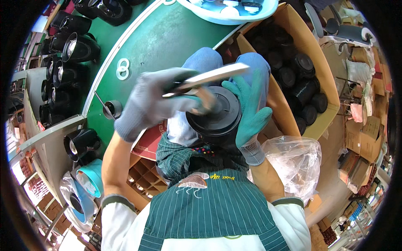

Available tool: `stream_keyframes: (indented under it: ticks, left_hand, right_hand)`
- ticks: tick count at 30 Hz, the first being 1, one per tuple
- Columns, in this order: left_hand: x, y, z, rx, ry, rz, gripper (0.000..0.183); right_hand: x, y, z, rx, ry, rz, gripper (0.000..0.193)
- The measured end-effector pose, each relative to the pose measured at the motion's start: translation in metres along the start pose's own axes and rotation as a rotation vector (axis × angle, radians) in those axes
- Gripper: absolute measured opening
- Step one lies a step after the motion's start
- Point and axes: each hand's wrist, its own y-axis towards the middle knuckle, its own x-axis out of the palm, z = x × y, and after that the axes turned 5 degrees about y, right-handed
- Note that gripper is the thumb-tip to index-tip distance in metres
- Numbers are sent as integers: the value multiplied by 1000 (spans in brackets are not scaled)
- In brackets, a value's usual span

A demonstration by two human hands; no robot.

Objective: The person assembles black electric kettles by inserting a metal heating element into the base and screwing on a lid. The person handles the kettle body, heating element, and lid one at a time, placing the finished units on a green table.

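My left hand (pixel 144 100), in a grey glove, is closed around a motion-blurred tool with a long pale bar (pixel 224 73) and a brownish part (pixel 206 100). Its exact kind cannot be made out. The brownish part is over the top of a black round lidded piece (pixel 222 109) between my knees, whose lower body is mostly hidden. On the right of that piece, my right hand (pixel 253 111), in a glove with a green palm, has its fingers spread and lies against or very near the rim.
A cardboard box (pixel 324 83) of black round parts stands at my right, beside a clear plastic bag (pixel 293 161). White rings (pixel 122 69) and a small black cup-shaped part (pixel 112 108) lie on the green table (pixel 155 42). A blue basin (pixel 226 19) sits ahead; black housings (pixel 79 48) line the left.
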Motion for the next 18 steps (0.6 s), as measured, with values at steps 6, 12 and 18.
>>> stream_keyframes:
  ticks: [6,12,18]
  left_hand:
    - [26,4,58,-36,481,-212,62]
    - [63,-17,84,-206,712,-105,68]
    - [93,-15,99,-270,757,-11,61]
  right_hand:
    - [-19,10,3,116,217,-11,74]
    - [-30,86,28,251,221,-411,51]
    - [-40,84,32,405,911,-562,41]
